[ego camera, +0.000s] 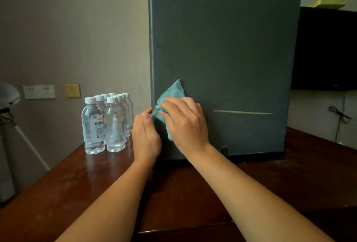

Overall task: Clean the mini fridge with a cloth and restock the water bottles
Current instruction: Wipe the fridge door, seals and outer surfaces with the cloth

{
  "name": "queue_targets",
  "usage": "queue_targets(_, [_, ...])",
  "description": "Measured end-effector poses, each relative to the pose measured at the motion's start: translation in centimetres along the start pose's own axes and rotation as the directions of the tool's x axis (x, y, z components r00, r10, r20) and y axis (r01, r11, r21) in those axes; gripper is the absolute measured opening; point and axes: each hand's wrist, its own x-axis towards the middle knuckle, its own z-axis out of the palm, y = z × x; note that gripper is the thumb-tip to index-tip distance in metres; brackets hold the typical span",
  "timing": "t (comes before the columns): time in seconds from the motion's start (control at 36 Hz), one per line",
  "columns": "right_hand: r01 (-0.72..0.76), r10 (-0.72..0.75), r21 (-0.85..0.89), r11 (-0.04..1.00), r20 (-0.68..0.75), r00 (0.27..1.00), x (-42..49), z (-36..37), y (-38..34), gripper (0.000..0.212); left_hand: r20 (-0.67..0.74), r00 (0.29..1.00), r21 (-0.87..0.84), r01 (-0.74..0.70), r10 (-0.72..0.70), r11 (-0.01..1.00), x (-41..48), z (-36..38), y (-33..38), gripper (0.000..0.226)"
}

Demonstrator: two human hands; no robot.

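A dark grey mini fridge (231,48) stands on a brown wooden table (77,183) with its door closed. My right hand (185,124) presses a folded teal cloth (172,93) flat against the lower left of the door. My left hand (145,137) rests on the door's left edge, its fingers wrapped around the edge and its thumb on the front. Several clear water bottles (107,122) with white caps stand in a cluster on the table, left of the fridge.
A beige wall with two sockets (39,91) and a yellow plate (72,90) runs behind the bottles. A fan on a stand (7,97) is at far left. A black cabinet (326,48) sits right of the fridge, with cables (340,116) hanging below.
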Motion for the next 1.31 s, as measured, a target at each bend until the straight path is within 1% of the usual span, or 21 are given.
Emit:
queue_targets(0.11, [0.125, -0.126, 0.028, 0.992, 0.051, 0.991, -3.2, 0.0, 0.2, 0.01, 0.004, 1.0, -0.02, 0.004, -0.004, 1.0, -0.2, -0.2, -0.3, 0.052])
queue_targets(0.19, [0.167, -0.171, 0.05, 0.985, 0.091, 0.981, -2.7, -0.3, 0.7, 0.011, 0.025, 1.0, -0.026, 0.011, -0.011, 1.0, -0.2, -0.5, -0.5, 0.06])
queue_targets(0.25, [0.132, -0.134, 0.05, 0.99, 0.061, 0.989, -1.4, -0.2, 1.1, 0.012, 0.039, 0.999, -0.039, 0.022, -0.02, 0.999, -0.1, -0.6, -0.4, 0.063])
queue_targets(0.33, [0.009, -0.008, 0.023, 1.0, -0.034, 0.999, 0.4, 0.3, 1.4, 0.013, 0.057, 0.998, -0.039, 0.03, -0.028, 0.999, -0.2, -0.6, -0.3, 0.062])
queue_targets(0.36, [0.001, 0.0, 0.012, 1.0, -0.047, 0.999, 0.5, 0.4, 1.4, 0.014, 0.057, 0.998, -0.032, 0.033, -0.031, 0.999, -0.3, -0.6, -0.3, 0.061])
queue_targets(0.42, [0.064, -0.064, -0.009, 0.998, -0.031, 0.997, -0.3, 0.4, 1.4, 0.014, 0.052, 0.998, -0.027, 0.033, -0.032, 0.999, -0.4, -0.6, -0.2, 0.062])
queue_targets(0.47, [0.177, -0.177, 0.003, 0.984, 0.024, 0.984, -1.7, -0.1, 1.7, 0.015, 0.053, 0.998, -0.025, 0.035, -0.034, 0.999, -0.4, -0.5, 0.0, 0.063])
queue_targets(0.61, [0.42, -0.418, 0.026, 0.907, 0.172, 0.892, -2.3, -1.6, 3.4, 0.023, 0.052, 0.998, 0.0, 0.034, -0.033, 0.999, -0.5, -0.4, 0.2, 0.063])
queue_targets(0.67, [0.468, -0.462, 0.012, 0.883, 0.194, 0.866, -1.7, -1.8, 4.4, 0.022, 0.051, 0.999, -0.007, 0.018, -0.018, 1.0, -0.5, -0.5, 0.2, 0.06])
queue_targets(0.69, [0.45, -0.443, 0.009, 0.893, 0.186, 0.877, -1.7, -1.9, 4.6, 0.021, 0.05, 0.999, -0.002, 0.008, -0.008, 1.0, -0.5, -0.4, 0.2, 0.058])
queue_targets(0.78, [0.297, -0.296, 0.013, 0.955, 0.111, 0.949, -2.7, -1.8, 4.3, 0.019, 0.036, 0.999, 0.039, -0.003, 0.001, 0.999, -0.7, -0.1, 0.3, 0.062])
queue_targets(0.83, [0.26, -0.262, 0.029, 0.965, 0.101, 0.96, -3.2, -1.8, 3.9, 0.018, 0.027, 1.0, 0.079, 0.008, -0.01, 0.997, -0.9, 0.0, 0.4, 0.068])
queue_targets(0.89, [0.31, -0.317, 0.072, 0.948, 0.147, 0.937, -3.6, -2.3, 4.2, 0.017, 0.031, 1.0, 0.106, 0.0, -0.003, 0.994, -1.1, 0.1, 0.5, 0.068])
queue_targets(0.97, [0.418, -0.438, 0.131, 0.899, 0.248, 0.864, -4.2, -3.2, 4.8, 0.02, 0.02, 1.0, 0.09, 0.009, -0.011, 0.996, -1.2, 0.1, 0.8, 0.061])
queue_targets(1.0, [0.42, -0.438, 0.124, 0.899, 0.246, 0.865, -4.2, -3.3, 4.9, 0.02, 0.015, 1.0, 0.085, 0.019, -0.02, 0.996, -1.2, 0.1, 0.9, 0.059])
queue_targets(1.03, [0.391, -0.404, 0.102, 0.915, 0.22, 0.888, -4.1, -3.4, 5.0, 0.019, 0.014, 1.0, 0.082, 0.022, -0.023, 0.996, -1.2, 0.0, 1.0, 0.057])
queue_targets(1.08, [0.272, -0.277, 0.061, 0.961, 0.13, 0.952, -3.5, -3.3, 5.1, 0.017, 0.02, 1.0, 0.081, 0.008, -0.01, 0.997, -1.2, -0.2, 1.1, 0.06])
queue_targets(1.14, [0.189, -0.194, 0.064, 0.98, 0.078, 0.978, -3.3, -3.3, 5.4, 0.02, 0.023, 1.0, 0.084, -0.009, 0.007, 0.996, -1.4, -0.3, 1.5, 0.064])
queue_targets(1.19, [0.201, -0.211, 0.088, 0.976, 0.125, 0.969, -3.7, -3.3, 5.7, 0.02, 0.033, 0.999, 0.11, -0.014, 0.011, 0.994, -1.3, -0.4, 1.3, 0.066])
queue_targets(1.25, [0.258, -0.279, 0.122, 0.958, 0.206, 0.938, -4.3, -3.6, 5.9, 0.021, 0.046, 0.999, 0.148, -0.008, 0.001, 0.989, -1.3, -0.4, 1.1, 0.07])
queue_targets(1.31, [0.319, -0.338, 0.115, 0.941, 0.265, 0.903, -4.4, -4.1, 6.2, 0.023, 0.055, 0.998, 0.174, 0.019, -0.029, 0.985, -1.6, -0.2, 1.2, 0.073])
